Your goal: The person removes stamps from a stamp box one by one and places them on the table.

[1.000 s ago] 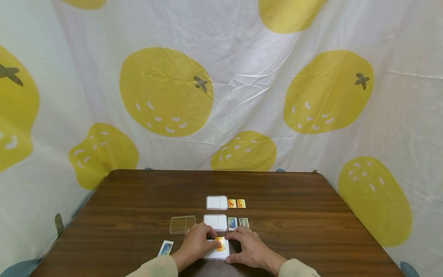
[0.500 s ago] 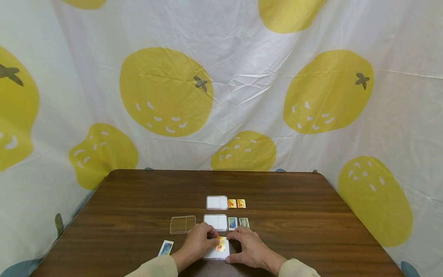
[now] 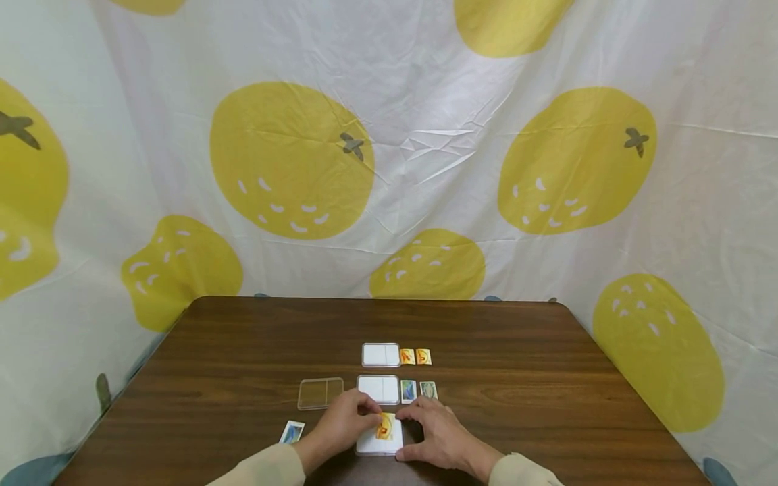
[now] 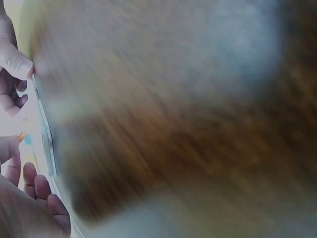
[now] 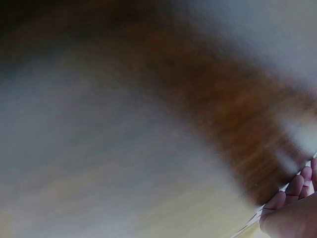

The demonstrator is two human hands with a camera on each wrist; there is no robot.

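A small orange-and-yellow stamp [image 3: 385,428] is pinched at its upper left by my left hand [image 3: 348,421]. It lies over the white-lined flat case [image 3: 369,446] at the table's front. Around the case's right edge my right hand [image 3: 436,433] holds on, thumb at the near corner and forefinger at the far one. In the left wrist view, the right thumb [image 4: 19,65] touches the case's edge and the left hand [image 4: 29,203] shows at lower left. Whether the stamp touches the white insert is unclear. Only the right hand's fingers [image 5: 293,187] show in the right wrist view.
Two more white-lined cases [image 3: 379,389] [image 3: 381,354] lie further back, with blue-green stamps [image 3: 408,391] and orange stamps [image 3: 408,356] on their right. A clear lid [image 3: 320,393] lies left, and a blue stamp [image 3: 292,432] nearer. The brown table [image 3: 547,378] meets a lemon-print curtain [image 3: 425,169].
My left hand has shifted slightly left and away from me, and the stamp has moved a little left with it. The right hand stays in place on the case.
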